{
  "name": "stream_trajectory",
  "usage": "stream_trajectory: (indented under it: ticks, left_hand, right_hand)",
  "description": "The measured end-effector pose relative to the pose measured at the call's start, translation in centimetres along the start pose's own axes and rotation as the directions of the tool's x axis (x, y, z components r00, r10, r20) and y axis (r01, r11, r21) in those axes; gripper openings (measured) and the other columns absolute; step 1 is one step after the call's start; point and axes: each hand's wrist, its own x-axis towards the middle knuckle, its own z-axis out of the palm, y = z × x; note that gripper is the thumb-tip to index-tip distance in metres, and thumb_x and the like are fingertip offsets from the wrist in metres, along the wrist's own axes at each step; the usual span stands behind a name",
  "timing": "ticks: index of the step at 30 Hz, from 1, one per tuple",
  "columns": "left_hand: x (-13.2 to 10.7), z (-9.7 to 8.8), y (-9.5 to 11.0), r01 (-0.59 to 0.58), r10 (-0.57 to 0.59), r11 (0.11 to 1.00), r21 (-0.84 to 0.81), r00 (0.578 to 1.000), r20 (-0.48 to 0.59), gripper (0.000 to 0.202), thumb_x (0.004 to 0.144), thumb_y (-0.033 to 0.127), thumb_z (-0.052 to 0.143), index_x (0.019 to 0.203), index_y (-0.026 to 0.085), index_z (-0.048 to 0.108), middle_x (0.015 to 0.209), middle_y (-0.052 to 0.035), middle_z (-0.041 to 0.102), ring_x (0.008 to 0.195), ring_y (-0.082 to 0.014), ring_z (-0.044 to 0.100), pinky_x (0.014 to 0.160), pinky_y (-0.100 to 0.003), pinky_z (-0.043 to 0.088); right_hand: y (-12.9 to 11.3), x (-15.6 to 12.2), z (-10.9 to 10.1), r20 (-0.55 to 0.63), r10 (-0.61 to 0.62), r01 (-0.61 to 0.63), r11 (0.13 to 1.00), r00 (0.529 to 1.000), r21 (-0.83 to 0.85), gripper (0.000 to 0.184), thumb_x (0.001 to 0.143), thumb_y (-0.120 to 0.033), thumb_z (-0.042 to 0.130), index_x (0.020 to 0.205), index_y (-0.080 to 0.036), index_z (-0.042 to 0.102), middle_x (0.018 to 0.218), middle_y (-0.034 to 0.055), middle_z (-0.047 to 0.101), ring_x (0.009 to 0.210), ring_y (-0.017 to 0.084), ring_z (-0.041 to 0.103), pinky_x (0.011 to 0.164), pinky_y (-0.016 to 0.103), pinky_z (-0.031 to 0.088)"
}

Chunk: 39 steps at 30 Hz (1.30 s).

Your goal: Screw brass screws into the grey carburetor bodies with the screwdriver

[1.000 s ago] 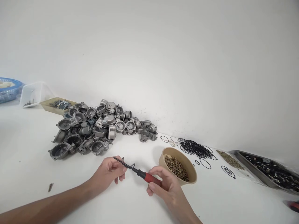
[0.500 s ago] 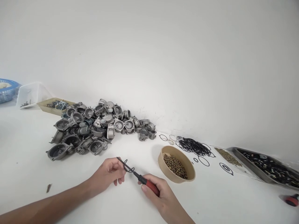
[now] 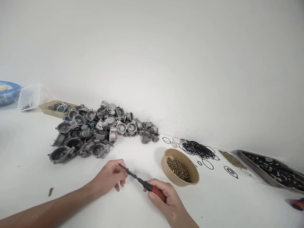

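Observation:
My right hand (image 3: 167, 202) is closed around the red handle of a small screwdriver (image 3: 142, 182), whose dark shaft points up and left. My left hand (image 3: 110, 177) meets the shaft's tip with fingers curled in a pinch; what they hold is hidden. Both hands hover low over the white table (image 3: 28, 177), just left of a tan bowl (image 3: 166, 169) filled with small brass screws. A heap of grey cast metal housings (image 3: 95, 131) lies behind the hands by the wall.
Black rubber rings (image 3: 197, 149) are scattered right of the bowl, then loose brass parts (image 3: 231, 159) and a metal tray (image 3: 273, 171) of dark parts. Far left stand a blue basket (image 3: 8, 91), a clear tub (image 3: 32, 96) and a tan tray (image 3: 53, 107). A red object (image 3: 298, 204) lies at the right edge.
The black rings that hung on the screwdriver shaft are no longer seen there. My right hand has slid slightly left and down along the handle; my left hand stays at the tip.

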Motion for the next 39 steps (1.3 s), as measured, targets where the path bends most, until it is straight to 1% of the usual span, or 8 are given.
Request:
stream_trajectory:
  ticks: [7, 12, 15, 18, 23, 30, 35, 39]
  left_hand:
    - [0.0, -0.1, 0.5, 0.006, -0.006, 1.000, 0.002, 1.000, -0.007, 0.026, 0.074, 0.041, 0.079, 0.077, 0.020, 0.063, 0.057, 0.0020, 0.062, 0.057, -0.0157, 0.060, 0.046, -0.023, 0.054]
    - [0.1, -0.2, 0.4, 0.009, -0.009, 1.000, 0.003, 1.000, -0.010, 0.028, 0.074, 0.043, 0.078, 0.078, 0.020, 0.061, 0.057, 0.0031, 0.061, 0.056, -0.0153, 0.060, 0.046, -0.024, 0.055]
    - [0.2, -0.3, -0.1, 0.003, -0.003, 1.000, 0.007, 1.000, -0.015, 0.029, 0.076, 0.043, 0.079, 0.077, 0.020, 0.060, 0.058, 0.0031, 0.061, 0.055, -0.0146, 0.059, 0.046, -0.024, 0.054]
    - [0.3, -0.4, -0.7, -0.010, 0.010, 1.000, 0.008, 1.000, -0.019, 0.031, 0.079, 0.043, 0.079, 0.078, 0.021, 0.059, 0.060, 0.0030, 0.062, 0.056, -0.0146, 0.061, 0.048, -0.024, 0.055]
    - [0.1, -0.5, -1.1, -0.048, 0.048, 0.999, -0.001, 0.998, 0.031, 0.033, 0.084, 0.045, 0.078, 0.078, 0.020, 0.057, 0.060, 0.0035, 0.061, 0.055, -0.0133, 0.060, 0.050, -0.023, 0.052]
    - [-0.1, -0.4, -1.3, -0.042, 0.041, 0.999, 0.022, 0.998, 0.037, 0.035, 0.084, 0.050, 0.079, 0.086, 0.018, 0.063, 0.062, 0.0029, 0.062, 0.058, -0.0143, 0.060, 0.052, -0.024, 0.051]
    - [-0.2, -0.4, -0.8, -0.019, 0.017, 0.999, 0.047, 0.998, 0.060, 0.036, 0.086, 0.052, 0.077, 0.090, 0.019, 0.063, 0.063, 0.0030, 0.063, 0.060, -0.0146, 0.061, 0.054, -0.024, 0.050]
    - [-0.4, -0.6, -0.4, 0.014, -0.020, 0.998, 0.069, 0.996, 0.088, 0.042, 0.086, 0.055, 0.079, 0.102, 0.018, 0.065, 0.074, 0.0006, 0.068, 0.068, -0.0156, 0.065, 0.059, -0.025, 0.051]
  right_hand:
    - [0.8, -0.3, -0.1, -0.039, -0.040, 0.040, 0.999, 0.998, 0.001, 0.052, 0.093, -0.068, 0.063, 0.100, -0.020, 0.080, 0.075, 0.0032, 0.060, 0.062, 0.014, 0.038, 0.057, 0.028, 0.028]
    - [0.0, -0.6, 0.1, -0.118, -0.010, 0.011, 1.000, 0.993, 0.004, 0.052, 0.089, -0.069, 0.068, 0.097, -0.020, 0.082, 0.078, 0.0036, 0.064, 0.064, 0.015, 0.039, 0.061, 0.029, 0.031]
    - [-0.6, -0.4, 0.1, -0.118, 0.005, -0.003, 1.000, 0.993, 0.022, 0.053, 0.089, -0.071, 0.068, 0.096, -0.020, 0.081, 0.073, 0.0010, 0.056, 0.062, 0.013, 0.033, 0.061, 0.029, 0.028]
    - [-0.3, 0.0, -0.2, -0.106, 0.024, -0.020, 0.999, 0.994, 0.033, 0.055, 0.090, -0.071, 0.067, 0.099, -0.018, 0.079, 0.066, -0.0026, 0.041, 0.061, 0.012, 0.027, 0.059, 0.029, 0.023]
    - [1.1, 0.6, -0.9, -0.002, 0.052, -0.052, 0.995, 0.999, 0.085, 0.056, 0.094, -0.070, 0.064, 0.109, -0.017, 0.074, 0.063, -0.0058, 0.029, 0.057, 0.011, 0.024, 0.051, 0.026, 0.018]
    - [0.9, 0.7, -0.2, 0.000, 0.012, -0.012, 1.000, 1.000, 0.019, 0.051, 0.097, -0.067, 0.063, 0.106, -0.018, 0.075, 0.072, -0.0024, 0.044, 0.062, 0.011, 0.032, 0.055, 0.026, 0.025]
    - [0.9, 0.7, -0.3, -0.006, 0.022, -0.022, 1.000, 1.000, 0.014, 0.053, 0.097, -0.068, 0.060, 0.107, -0.018, 0.074, 0.073, -0.0026, 0.042, 0.063, 0.012, 0.031, 0.057, 0.027, 0.025]
    - [0.5, 0.6, -0.4, -0.035, 0.003, -0.005, 0.998, 0.999, -0.062, 0.049, 0.099, -0.065, 0.058, 0.101, -0.018, 0.071, 0.077, -0.0004, 0.047, 0.069, 0.015, 0.036, 0.062, 0.028, 0.029]
